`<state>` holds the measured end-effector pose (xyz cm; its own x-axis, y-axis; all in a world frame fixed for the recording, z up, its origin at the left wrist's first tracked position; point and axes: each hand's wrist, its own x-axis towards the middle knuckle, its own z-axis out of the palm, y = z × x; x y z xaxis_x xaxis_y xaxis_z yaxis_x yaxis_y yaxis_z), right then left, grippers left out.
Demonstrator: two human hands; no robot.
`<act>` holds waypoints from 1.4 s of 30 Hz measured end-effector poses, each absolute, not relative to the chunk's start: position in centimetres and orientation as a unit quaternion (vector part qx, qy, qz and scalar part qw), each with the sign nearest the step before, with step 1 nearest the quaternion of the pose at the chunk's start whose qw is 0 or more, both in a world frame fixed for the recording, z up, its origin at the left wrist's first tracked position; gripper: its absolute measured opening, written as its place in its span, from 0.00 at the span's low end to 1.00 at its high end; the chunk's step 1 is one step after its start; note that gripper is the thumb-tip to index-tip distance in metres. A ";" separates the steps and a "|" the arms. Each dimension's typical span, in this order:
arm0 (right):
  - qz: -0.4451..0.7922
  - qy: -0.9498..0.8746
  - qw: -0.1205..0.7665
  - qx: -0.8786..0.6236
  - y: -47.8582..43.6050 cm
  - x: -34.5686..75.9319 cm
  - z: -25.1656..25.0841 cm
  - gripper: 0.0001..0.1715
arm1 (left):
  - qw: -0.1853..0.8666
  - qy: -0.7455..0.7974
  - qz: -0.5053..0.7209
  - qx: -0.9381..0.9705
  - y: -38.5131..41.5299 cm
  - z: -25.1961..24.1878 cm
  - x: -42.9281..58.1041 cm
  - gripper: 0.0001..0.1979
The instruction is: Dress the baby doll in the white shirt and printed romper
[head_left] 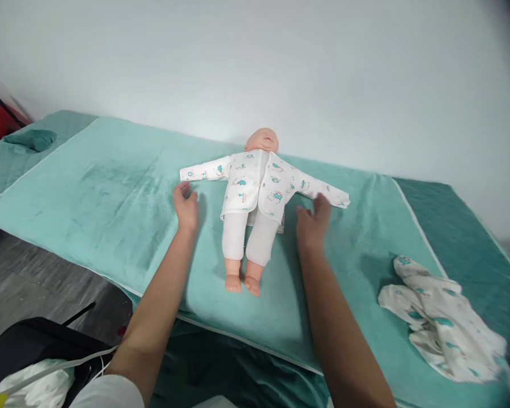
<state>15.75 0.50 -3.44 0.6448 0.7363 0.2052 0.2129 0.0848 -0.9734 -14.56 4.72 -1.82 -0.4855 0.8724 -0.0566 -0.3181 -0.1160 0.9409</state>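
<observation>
A baby doll (262,140) lies on its back, arms spread, in the middle of the bed. It wears a white printed jacket (242,181), which comes together at the chest and parts below, over white trousers (234,235). The sleeves reach past where any doll hands show. My left hand (186,207) is just below the cuff of the sleeve on the left, thumb and fingers apart, holding nothing. Near the other sleeve, my right hand (313,221) has its fingers apart and slightly blurred; its fingertips overlap the sleeve's lower edge, and I cannot tell whether they touch it.
A teal cover (110,187) spreads over the bed, which stands against a white wall. Crumpled printed baby clothing (446,320) lies at the right. Below on the left are a black chair or bag (38,340) with white printed cloth and a pale cable (68,365).
</observation>
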 end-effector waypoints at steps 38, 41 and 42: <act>0.091 -0.475 0.546 -0.684 -10.3 12.1 -3.4 0.16 | 0.199 0.614 0.479 0.595 -2.3 -1.8 -12.0 0.06; -0.008 -0.479 0.512 -0.713 -14.0 13.9 -3.5 0.17 | 0.230 0.596 0.515 0.571 -2.5 -2.0 -12.2 0.06; -0.046 -0.472 0.491 -0.731 -15.4 15.0 -3.5 0.17 | 0.238 0.591 0.528 0.562 -2.6 -2.1 -12.3 0.06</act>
<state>14.96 -15.40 -3.46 0.5495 0.6454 0.5306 0.7351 -0.0717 -0.6742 -12.29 -2.62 -2.06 -0.2553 0.9153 0.3115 0.4121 -0.1885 0.8914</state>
